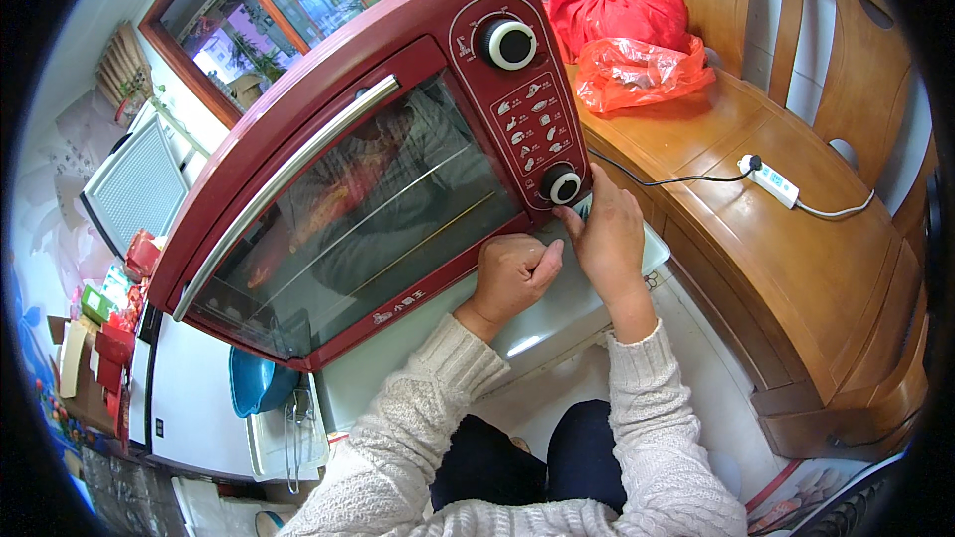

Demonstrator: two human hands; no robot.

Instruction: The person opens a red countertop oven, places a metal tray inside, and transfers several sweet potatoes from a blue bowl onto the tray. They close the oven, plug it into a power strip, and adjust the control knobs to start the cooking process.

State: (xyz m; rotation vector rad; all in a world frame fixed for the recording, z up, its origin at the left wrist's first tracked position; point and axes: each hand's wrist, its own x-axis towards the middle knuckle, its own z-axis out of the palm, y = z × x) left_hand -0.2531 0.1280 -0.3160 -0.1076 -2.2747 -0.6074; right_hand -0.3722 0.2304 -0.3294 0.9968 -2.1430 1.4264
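A dark red toaster oven [343, 204] with a glass door and a silver handle [288, 194] stands before me, tilted in the view. Its door is closed, with wire racks behind the glass. The control panel on its right has an upper knob [509, 44], rows of food pictures and a lower knob [561, 184]. My right hand [612, 244] grips the oven's lower right corner, thumb just under the lower knob and fingers along the side. My left hand [512, 278] is curled into a loose fist at the oven's bottom edge, with nothing visible in it.
A wooden bench [736, 199] on the right bears red plastic bags [637, 60] and a white power strip [771, 182] with a black cord plugged in. Under the oven is a pale glossy surface [542, 323]. A blue basin [261, 383] and a wire rack [295, 433] sit at left.
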